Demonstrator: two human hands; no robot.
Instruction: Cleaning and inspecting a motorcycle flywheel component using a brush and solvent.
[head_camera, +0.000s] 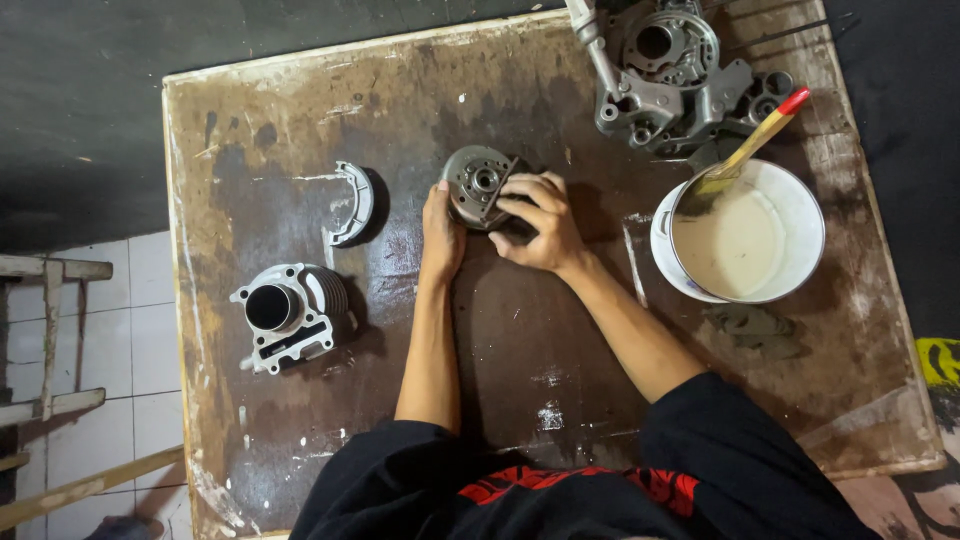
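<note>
A round grey metal engine part (478, 182) with a hub and holes stands on edge in the middle of a stained wooden table (560, 360). My left hand (440, 230) presses against its left side, thumb up along the rim. My right hand (535, 222) grips its right side, fingers curled over the top edge. Both forearms reach in from black sleeves at the bottom.
A finned engine cylinder (288, 315) lies at the left, a curved brake shoe (352, 203) behind it. A grey engine casing (675, 75) sits at the back right. A white bucket of pale liquid (745, 235) holds a brush with a red tip (760, 135). Tiled floor lies left.
</note>
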